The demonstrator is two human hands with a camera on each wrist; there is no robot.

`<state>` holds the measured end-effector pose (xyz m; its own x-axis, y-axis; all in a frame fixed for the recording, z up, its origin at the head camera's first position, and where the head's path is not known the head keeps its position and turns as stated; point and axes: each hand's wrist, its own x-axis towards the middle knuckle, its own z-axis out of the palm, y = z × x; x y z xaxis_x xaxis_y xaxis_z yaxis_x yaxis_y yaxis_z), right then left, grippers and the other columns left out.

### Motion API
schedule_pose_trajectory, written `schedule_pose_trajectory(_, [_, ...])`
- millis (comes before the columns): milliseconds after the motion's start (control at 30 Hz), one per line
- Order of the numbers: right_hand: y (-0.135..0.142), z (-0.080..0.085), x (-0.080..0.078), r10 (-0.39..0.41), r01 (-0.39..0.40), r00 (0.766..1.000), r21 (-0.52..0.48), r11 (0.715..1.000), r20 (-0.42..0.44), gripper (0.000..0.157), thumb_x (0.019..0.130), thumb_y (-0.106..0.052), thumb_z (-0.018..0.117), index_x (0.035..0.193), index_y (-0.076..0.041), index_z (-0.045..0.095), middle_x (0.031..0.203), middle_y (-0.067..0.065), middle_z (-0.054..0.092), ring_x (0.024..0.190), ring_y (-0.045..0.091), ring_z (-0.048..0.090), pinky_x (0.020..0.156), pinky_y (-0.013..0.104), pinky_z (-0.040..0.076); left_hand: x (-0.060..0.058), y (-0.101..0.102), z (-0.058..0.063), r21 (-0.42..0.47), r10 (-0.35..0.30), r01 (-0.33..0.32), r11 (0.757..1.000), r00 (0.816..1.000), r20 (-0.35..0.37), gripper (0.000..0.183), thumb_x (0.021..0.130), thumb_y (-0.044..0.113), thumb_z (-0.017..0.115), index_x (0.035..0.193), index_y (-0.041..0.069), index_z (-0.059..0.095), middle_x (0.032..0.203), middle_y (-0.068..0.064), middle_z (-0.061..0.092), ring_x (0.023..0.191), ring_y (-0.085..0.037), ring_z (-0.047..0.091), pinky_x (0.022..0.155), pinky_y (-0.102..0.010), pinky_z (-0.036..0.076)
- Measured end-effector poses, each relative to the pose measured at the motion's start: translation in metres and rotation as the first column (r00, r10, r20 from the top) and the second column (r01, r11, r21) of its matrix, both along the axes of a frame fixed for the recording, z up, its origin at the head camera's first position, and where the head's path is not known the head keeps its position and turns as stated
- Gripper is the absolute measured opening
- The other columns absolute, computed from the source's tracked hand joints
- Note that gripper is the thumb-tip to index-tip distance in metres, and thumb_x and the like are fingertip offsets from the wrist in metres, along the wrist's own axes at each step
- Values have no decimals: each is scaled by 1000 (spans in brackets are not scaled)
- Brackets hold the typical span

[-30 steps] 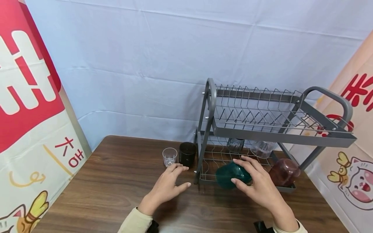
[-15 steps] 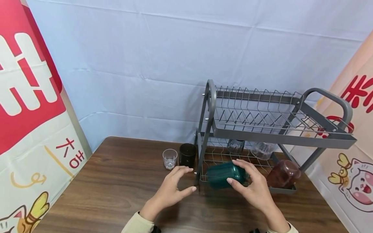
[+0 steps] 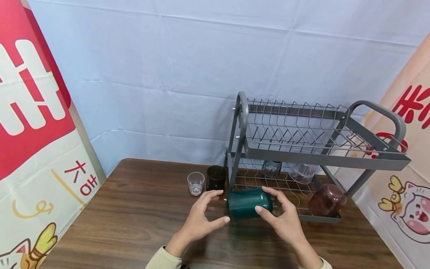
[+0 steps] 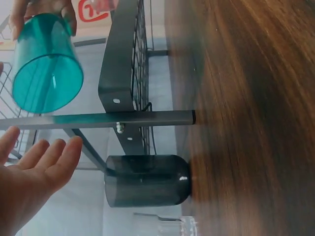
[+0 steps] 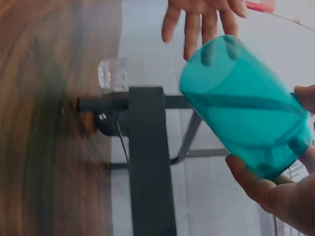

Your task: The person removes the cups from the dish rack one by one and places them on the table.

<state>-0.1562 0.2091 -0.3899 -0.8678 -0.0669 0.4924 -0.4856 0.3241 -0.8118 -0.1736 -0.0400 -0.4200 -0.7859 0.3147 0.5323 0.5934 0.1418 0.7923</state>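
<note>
While right hand [image 3: 285,221] grips cup [image 3: 248,204], left hand [image 3: 197,221] agape, only wrist views show inside

Even, fairly bright light from above fills the head view, leaving soft shading along the creases of the pale blue cloth backdrop [image 3: 161,89] and a faint shadow there beside the grey dish rack [image 3: 326,157]. Green-tinged shade falls on the wooden table [image 3: 134,205] below the teal tumbler [image 3: 248,203]. Both wrist views look softer; the right one smears the wood grain. In the left, a small glint marks the dark glass [image 4: 147,184].
</note>
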Motion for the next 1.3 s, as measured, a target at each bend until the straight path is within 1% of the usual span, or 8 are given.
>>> schedule_pose_trajectory(133, [-7, -4, 0, 56, -54, 998, -111, 992, 19, 51, 80, 6, 68, 127, -1, 51, 121, 14, 49, 97, 20, 53, 72, 26, 51, 6, 1, 12, 44, -38, 39, 998, 999, -35, 62, 75, 8, 76, 130, 4, 49, 129, -17, 47, 111, -32, 49, 77, -49, 49])
schedule_pose_trajectory(267, [-11, -8, -1, 101, -100, 995, -176, 979, -4, 50, 80, 11, 65, 127, 3, 50, 123, 19, 47, 99, 20, 54, 75, 26, 50, 7, 1, 13, 72, -50, 54, 996, 997, -56, 63, 74, 6, 76, 131, 4, 48, 129, -19, 46, 110, -38, 48, 76, -48, 49])
schedule_pose_trajectory(600, [-21, -17, -6, 228, -230, 973, -266, 936, -39, 46, 85, 13, 56, 128, 8, 44, 121, 21, 44, 98, 19, 51, 73, 29, 51, 7, 3, 10, 73, -33, 40, 996, 995, -93, 68, 74, 11, 73, 135, 5, 43, 130, -9, 46, 116, -30, 45, 90, -54, 37])
schedule_pose_trajectory(733, [-25, -21, -8, 255, -251, 967, -275, 928, -20, 44, 87, 11, 54, 129, 7, 42, 119, 21, 44, 99, 19, 52, 73, 30, 51, 5, 5, 8, 134, -60, 72, 988, 994, -87, 66, 73, 9, 72, 133, 5, 44, 125, -14, 47, 109, -28, 48, 86, -51, 42])
schedule_pose_trajectory(833, [-29, -23, -9, 240, -232, 971, -281, 931, -5, 42, 88, 9, 54, 129, 5, 44, 118, 21, 46, 100, 19, 52, 74, 29, 51, 3, 7, 7, 191, -84, 100, 976, 992, -90, 62, 74, 5, 71, 130, 3, 45, 120, -18, 47, 100, -28, 50, 75, -43, 51])
schedule_pose_trajectory(967, [-32, -24, -10, 205, -192, 979, -295, 936, 14, 41, 87, 9, 55, 126, 1, 48, 115, 21, 48, 100, 20, 53, 75, 29, 51, 1, 7, 5, 224, -91, 111, 968, 991, -97, 60, 74, 1, 70, 129, 2, 46, 119, -23, 47, 97, -29, 51, 66, -39, 53])
schedule_pose_trajectory(1100, [-33, -24, -10, 194, -176, 981, -293, 940, 31, 41, 86, 9, 55, 126, 1, 49, 114, 21, 48, 99, 20, 54, 74, 29, 51, 1, 7, 6, 222, -94, 113, 968, 991, -96, 59, 74, -1, 70, 128, 2, 46, 119, -23, 47, 97, -28, 51, 66, -40, 53])
schedule_pose_trajectory(1300, [-29, -23, -7, 192, -181, 979, -160, 970, 60, 52, 86, 3, 56, 135, -9, 43, 129, 16, 47, 108, 20, 51, 81, 28, 47, 5, 3, 12, 138, -25, 50, 989, 984, -178, 60, 71, 7, 73, 126, 5, 50, 115, -18, 52, 101, -28, 52, 79, -44, 47])
